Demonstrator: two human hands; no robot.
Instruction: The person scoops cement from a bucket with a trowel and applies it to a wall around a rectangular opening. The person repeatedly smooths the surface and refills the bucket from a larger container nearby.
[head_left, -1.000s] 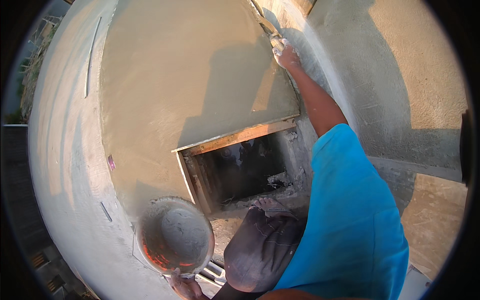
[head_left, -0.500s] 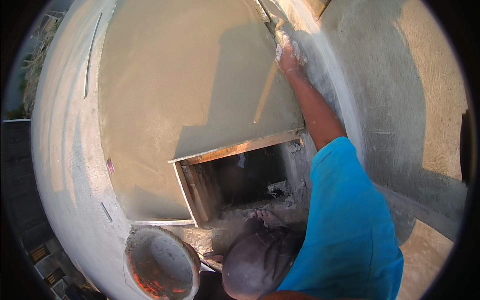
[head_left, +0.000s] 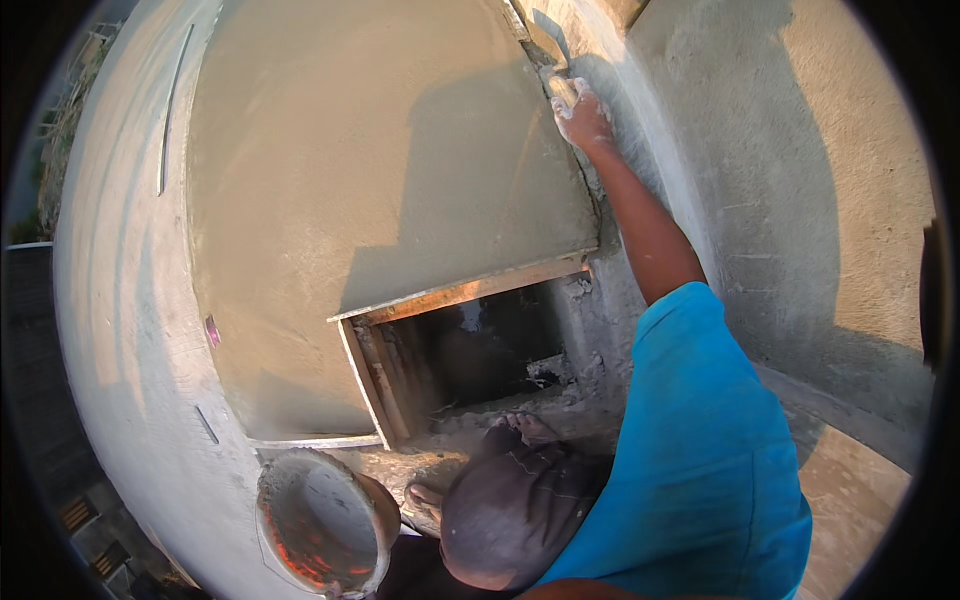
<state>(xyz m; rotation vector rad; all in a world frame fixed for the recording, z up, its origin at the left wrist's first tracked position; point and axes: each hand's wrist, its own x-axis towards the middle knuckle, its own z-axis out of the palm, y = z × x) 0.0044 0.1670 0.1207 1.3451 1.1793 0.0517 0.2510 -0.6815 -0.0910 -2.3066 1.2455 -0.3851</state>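
Note:
My right hand (head_left: 585, 122), coated with pale mortar, grips the handle of a trowel (head_left: 549, 40) at the far upper edge of a smooth wet cement surface (head_left: 300, 160), beside the joint with the pale wall. A metal bucket (head_left: 320, 525) with grey mortar and reddish patches inside stands at lower left, near my bent leg. My left hand cannot be made out in this frame.
A dark square opening (head_left: 480, 350) framed with wooden boards (head_left: 450, 295) lies just ahead of my foot (head_left: 525, 425). A rendered wall (head_left: 760, 180) runs along the right. At far left, a pale curved ledge (head_left: 120, 300) borders a darker drop.
One second ago my left hand held the bucket's lower rim; it has left view and the bucket sits lower. My right hand has shifted slightly toward me and rightward, still on the trowel.

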